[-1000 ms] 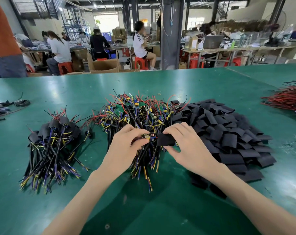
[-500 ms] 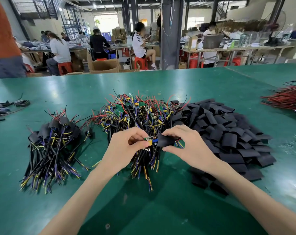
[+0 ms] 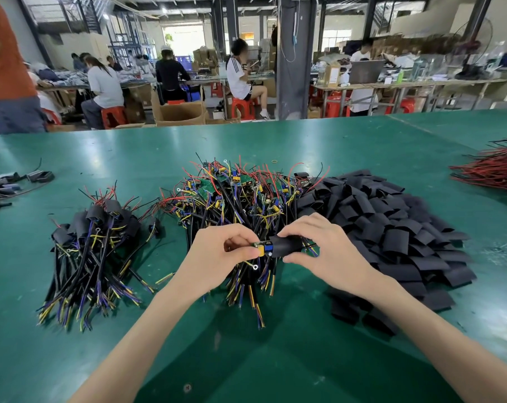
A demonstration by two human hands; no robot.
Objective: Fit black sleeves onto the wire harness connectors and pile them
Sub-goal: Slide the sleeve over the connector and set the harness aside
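Mid-fit, above green table (image 3: 72, 359). Pinching connector (image 3: 262, 247) in left hand (image 3: 217, 254); gripping black sleeve (image 3: 287, 245) in right hand (image 3: 330, 253), sleeve touching connector, not yet covering it. Small sleeved pile (image 3: 92, 242) at left; bigger bare harness heap (image 3: 240, 199) in centre, loose sleeve heap (image 3: 392, 234) at right. Judging by heaps, most work left.

The green surface (image 3: 362, 158) is smooth with a soft sheen, scuffed whitish far out at 3 o'clock. The black sleeves (image 3: 392, 228) heaped at 3 o'clock look matt, thin and pliable. The wires (image 3: 232, 205) at centre carry glossy coloured plastic insulation; some end in bright metal ring terminals (image 3: 255, 267). The connector (image 3: 262, 248) shows shiny blue and yellow plastic.
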